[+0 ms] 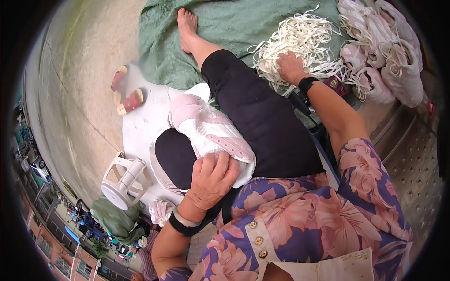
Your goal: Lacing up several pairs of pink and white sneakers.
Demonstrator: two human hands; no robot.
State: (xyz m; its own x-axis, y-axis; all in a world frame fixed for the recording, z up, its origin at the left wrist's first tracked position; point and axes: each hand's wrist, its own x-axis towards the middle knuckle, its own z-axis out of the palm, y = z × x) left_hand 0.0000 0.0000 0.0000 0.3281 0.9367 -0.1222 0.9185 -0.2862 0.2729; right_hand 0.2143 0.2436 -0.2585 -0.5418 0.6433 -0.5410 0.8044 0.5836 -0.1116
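Observation:
A pink-and-white sneaker (211, 133) without laces in its visible eyelets lies across my lap. My left hand (213, 180) is closed on its near end, fingers curled over the upper. Farther off to the right, my right hand (291, 68) reaches into a tangled heap of white shoelaces (304, 37). Its fingers bend down onto the laces, and the fingertips are partly buried among them. A watch-like black band (308, 84) circles my right wrist.
Several pale pink sneakers (375, 56) are bunched at the far right. The laces rest on a green cloth (159, 51). Red sandals (131, 102) lie left of my outstretched leg; a white plastic stool (124, 180) is at left. Patterned metal sheeting (412, 154) borders the right.

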